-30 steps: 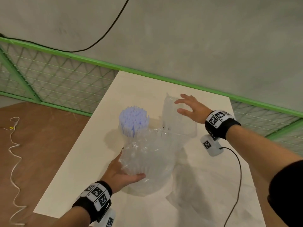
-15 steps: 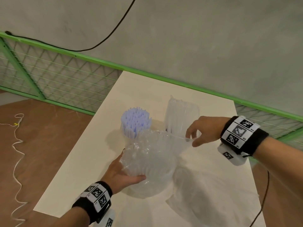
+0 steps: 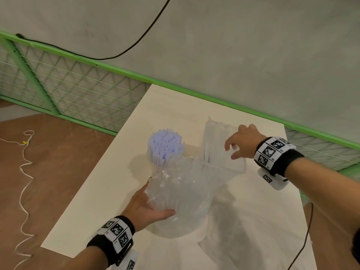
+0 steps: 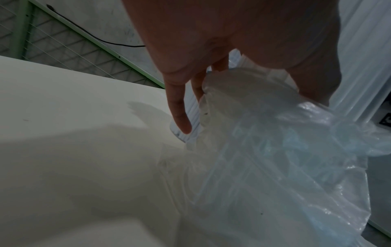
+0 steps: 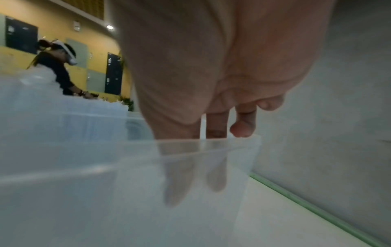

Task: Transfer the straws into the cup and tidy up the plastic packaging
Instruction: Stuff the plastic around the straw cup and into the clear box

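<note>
A bundle of pale blue-white straws is held upright in a cup near the middle of the counter. Just beside it, a clear plastic container with a bundle of clear straws standing in it is seen. The crumpled plastic packaging, in front of the cup, is gripped from its left side by the left hand, thumb curled beneath. The container's rim is pinched by the right hand, with fingers reaching inside.
</note>
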### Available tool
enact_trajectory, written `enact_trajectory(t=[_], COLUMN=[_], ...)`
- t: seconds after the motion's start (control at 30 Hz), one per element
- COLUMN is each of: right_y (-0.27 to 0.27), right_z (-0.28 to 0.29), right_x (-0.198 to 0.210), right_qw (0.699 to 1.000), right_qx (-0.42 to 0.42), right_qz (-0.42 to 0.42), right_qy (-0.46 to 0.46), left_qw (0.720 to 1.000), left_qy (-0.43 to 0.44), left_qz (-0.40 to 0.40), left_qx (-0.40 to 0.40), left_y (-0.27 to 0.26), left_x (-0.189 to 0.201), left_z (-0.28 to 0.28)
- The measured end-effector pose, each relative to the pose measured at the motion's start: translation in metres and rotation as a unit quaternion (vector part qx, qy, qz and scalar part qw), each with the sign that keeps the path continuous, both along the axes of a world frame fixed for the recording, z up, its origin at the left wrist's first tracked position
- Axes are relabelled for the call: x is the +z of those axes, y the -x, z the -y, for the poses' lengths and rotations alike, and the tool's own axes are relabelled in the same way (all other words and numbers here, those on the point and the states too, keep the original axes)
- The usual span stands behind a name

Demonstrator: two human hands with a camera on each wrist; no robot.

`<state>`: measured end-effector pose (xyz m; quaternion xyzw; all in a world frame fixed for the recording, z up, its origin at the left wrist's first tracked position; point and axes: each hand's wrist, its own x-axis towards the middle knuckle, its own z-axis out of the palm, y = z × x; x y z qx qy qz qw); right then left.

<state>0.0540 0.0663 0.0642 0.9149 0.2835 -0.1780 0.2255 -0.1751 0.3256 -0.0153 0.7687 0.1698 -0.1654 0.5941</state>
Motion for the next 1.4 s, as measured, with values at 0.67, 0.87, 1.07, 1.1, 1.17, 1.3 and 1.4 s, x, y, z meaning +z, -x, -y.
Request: enact_trajectory(t=[0.67, 0.87, 1.07, 1.1, 1.17, 1.3, 1.4], right_y=[-0.04, -0.048, -0.053, -0.052, -0.048, -0.041, -0.043], right_z=[-0.023, -0.022, -0.016, -0.017, -0.021, -0.027, -0.025], right_x=[-0.023, -0.033, -0.022, -0.02, -0.024, -0.038, -0.037], right_qw=[0.958, 0.929, 0.941, 0.946, 0.948, 0.933, 0.901], right_qx=[-0.014, -0.061, -0.047, -0.039, -0.041, -0.067, -0.082], right_qz=[-0.067, -0.005, -0.043, -0.056, -0.059, 0.007, 0.025], right_qy=[-0.279, -0.366, -0.333, -0.316, -0.31, -0.354, -0.424], left_qw=[1.0, 1.0, 0.999, 0.999, 0.999, 0.999, 0.999], left_qy=[-0.014, -0.023, -0.023, -0.026, -0.028, -0.032, -0.029], left_qz=[-0.02, -0.007, -0.023, -0.029, -0.022, -0.019, -0.017], left_qx=[0.007, -0.005, 0.002, 0.003, 0.008, 0.013, 0.021], left_y=[-0.005, -0.007, -0.008, -0.008, -0.009, -0.008, -0.008], left_x=[0.021, 0.011, -0.002, 0.0, 0.006, 0.011, 0.007], left_z=[0.005, 0.001, -0.001, 0.0, 0.002, 0.005, 0.004])
